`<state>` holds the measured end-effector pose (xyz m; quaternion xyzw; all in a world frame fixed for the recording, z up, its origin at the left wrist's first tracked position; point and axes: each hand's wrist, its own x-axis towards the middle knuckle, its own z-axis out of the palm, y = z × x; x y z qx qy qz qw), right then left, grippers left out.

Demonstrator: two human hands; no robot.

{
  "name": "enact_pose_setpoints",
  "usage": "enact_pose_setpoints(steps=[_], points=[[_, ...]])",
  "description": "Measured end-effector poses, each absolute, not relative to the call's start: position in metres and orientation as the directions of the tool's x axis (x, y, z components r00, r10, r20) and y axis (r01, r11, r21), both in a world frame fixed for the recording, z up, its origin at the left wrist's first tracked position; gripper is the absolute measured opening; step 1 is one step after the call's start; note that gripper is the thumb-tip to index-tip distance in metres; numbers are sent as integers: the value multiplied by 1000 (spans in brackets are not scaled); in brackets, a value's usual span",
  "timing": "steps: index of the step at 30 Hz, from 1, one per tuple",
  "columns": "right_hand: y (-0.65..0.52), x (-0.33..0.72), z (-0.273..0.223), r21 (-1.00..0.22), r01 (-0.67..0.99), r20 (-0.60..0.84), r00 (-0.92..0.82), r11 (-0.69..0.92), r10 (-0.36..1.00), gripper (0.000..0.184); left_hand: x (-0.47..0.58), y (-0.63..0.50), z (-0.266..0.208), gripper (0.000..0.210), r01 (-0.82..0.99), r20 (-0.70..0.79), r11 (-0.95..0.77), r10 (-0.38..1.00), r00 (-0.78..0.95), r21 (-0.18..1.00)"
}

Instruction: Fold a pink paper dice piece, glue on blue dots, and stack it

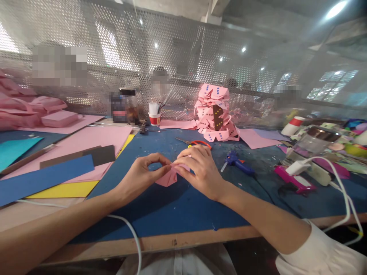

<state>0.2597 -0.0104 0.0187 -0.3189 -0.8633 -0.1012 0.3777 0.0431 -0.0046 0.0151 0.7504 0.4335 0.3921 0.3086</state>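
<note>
A small folded piece of pink paper (167, 178) is held just above the blue mat, between my two hands. My left hand (147, 170) pinches its upper left edge with thumb and forefinger. On the other side, my right hand (199, 170) grips the paper's right part, its thumb below and its fingers curled over the top, hiding some of it. Just beyond my right hand lie scissors with orange-red handles (202, 143). A blue glue gun (237, 162) rests to the right of that hand.
A stack of folded pink paper pieces (213, 114) with printed squares stands at the back. Pink, yellow, dark and blue sheets (57, 173) cover the left side. A glass jar (311, 143), a magenta device (295, 181) and white cables (341, 179) sit at right. A perforated metal screen (183, 57) rises behind.
</note>
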Motion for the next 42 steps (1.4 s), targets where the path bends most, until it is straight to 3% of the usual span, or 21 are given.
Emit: enact_pose_setpoints(steps=[14,42], points=[[-11,260,18,59,639,705,-570,767,421,16,44,-8,13,18,435,391,-500,863,320,749],[-9,256,12,-57,612,639,-585,789,500,13,42,-6,4,9,535,587,-710,693,418,458]])
